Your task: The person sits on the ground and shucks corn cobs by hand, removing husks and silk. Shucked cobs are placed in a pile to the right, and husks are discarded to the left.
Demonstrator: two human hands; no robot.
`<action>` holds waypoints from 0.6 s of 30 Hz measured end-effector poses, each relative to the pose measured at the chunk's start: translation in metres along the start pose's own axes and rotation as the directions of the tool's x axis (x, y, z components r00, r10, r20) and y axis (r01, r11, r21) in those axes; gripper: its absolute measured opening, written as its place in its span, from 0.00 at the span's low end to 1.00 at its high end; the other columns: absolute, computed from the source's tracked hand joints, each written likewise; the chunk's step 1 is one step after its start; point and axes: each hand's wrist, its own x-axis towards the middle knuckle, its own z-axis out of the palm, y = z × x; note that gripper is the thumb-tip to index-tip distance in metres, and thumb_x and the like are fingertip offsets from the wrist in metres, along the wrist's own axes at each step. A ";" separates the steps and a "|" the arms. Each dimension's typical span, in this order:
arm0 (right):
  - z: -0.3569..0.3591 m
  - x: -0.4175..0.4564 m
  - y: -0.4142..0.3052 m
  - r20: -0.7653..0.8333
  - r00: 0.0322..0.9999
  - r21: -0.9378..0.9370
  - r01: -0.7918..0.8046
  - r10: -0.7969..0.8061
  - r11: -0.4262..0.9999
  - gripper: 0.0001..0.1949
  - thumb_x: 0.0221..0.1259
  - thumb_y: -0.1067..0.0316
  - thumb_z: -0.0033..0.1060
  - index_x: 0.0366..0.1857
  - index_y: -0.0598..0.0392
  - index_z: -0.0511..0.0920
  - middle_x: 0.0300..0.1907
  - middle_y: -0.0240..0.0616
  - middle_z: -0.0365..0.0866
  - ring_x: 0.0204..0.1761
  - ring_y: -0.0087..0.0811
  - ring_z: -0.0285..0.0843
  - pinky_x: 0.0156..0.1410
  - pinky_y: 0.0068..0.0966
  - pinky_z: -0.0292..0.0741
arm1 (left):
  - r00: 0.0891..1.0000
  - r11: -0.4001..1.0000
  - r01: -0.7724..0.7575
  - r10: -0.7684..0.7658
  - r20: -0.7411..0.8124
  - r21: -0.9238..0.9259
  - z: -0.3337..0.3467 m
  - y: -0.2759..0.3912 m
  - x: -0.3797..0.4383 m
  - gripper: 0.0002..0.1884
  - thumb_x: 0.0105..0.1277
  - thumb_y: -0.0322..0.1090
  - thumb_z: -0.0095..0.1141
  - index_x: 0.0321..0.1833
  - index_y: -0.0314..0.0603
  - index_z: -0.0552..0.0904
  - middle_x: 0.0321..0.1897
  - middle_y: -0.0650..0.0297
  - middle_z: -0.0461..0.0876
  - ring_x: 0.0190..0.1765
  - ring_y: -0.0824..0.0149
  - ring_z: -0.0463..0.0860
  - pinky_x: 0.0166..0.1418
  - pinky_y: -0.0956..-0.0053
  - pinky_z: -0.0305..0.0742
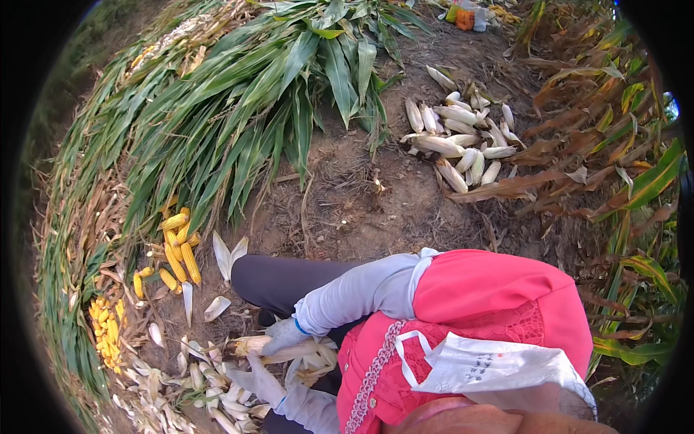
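My right hand (286, 335), in a light grey glove, is closed around a corn ear (250, 344) partly in its pale husk. Loose husk leaves (317, 361) spread from the ear toward my body. My left hand (261, 380), gloved too, is just below the ear with fingers apart, a fingertip at its lower side. Under and beside it lies a heap of pale husks (217, 393). Beyond my knee are husked yellow cobs (176, 252), with a second yellow pile (108, 331) farther left.
Cut green corn stalks (260, 103) lie in a long bank at the upper left. Unopened ears (461, 135) are heaped on the soil (352, 200) at upper right. Dry standing corn (607, 146) lines the right side. Bags (466, 17) lie at the top; a white cloth mask (488, 363) hangs near my chest.
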 end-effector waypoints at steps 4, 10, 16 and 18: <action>0.006 0.017 0.015 -0.022 0.995 -0.148 0.091 -0.095 0.985 0.32 0.57 0.39 0.66 0.54 0.58 0.82 0.47 0.46 0.88 0.47 0.38 0.86 0.50 0.38 0.80 | 0.996 0.987 -0.075 0.082 -0.046 0.144 0.009 -0.017 0.011 0.35 0.75 0.49 0.58 0.72 0.23 0.70 0.70 0.36 0.72 0.69 0.45 0.74 0.74 0.59 0.66; -0.002 0.012 0.002 0.030 0.999 -0.148 -0.010 0.015 0.989 0.39 0.50 0.40 0.70 0.61 0.61 0.80 0.56 0.54 0.85 0.57 0.47 0.84 0.59 0.42 0.79 | 0.949 0.968 -0.140 0.072 0.307 0.208 -0.001 -0.016 -0.001 0.26 0.76 0.41 0.57 0.64 0.21 0.75 0.58 0.40 0.80 0.58 0.46 0.79 0.66 0.61 0.72; 0.003 -0.003 -0.011 0.121 0.991 -0.148 -0.042 0.060 0.988 0.33 0.51 0.52 0.69 0.62 0.60 0.79 0.55 0.51 0.84 0.56 0.44 0.84 0.59 0.42 0.80 | 0.963 0.972 0.077 -0.014 0.271 -0.222 -0.014 -0.011 -0.052 0.26 0.77 0.37 0.55 0.69 0.21 0.70 0.63 0.43 0.77 0.62 0.54 0.78 0.65 0.65 0.73; -0.005 0.001 -0.005 0.280 0.960 0.199 -0.053 -0.005 0.979 0.35 0.50 0.55 0.69 0.66 0.57 0.74 0.55 0.46 0.84 0.57 0.40 0.83 0.61 0.40 0.79 | 0.968 0.874 0.193 -0.096 0.231 -0.446 -0.017 0.002 -0.048 0.30 0.78 0.39 0.54 0.75 0.23 0.66 0.68 0.45 0.73 0.66 0.57 0.76 0.69 0.66 0.70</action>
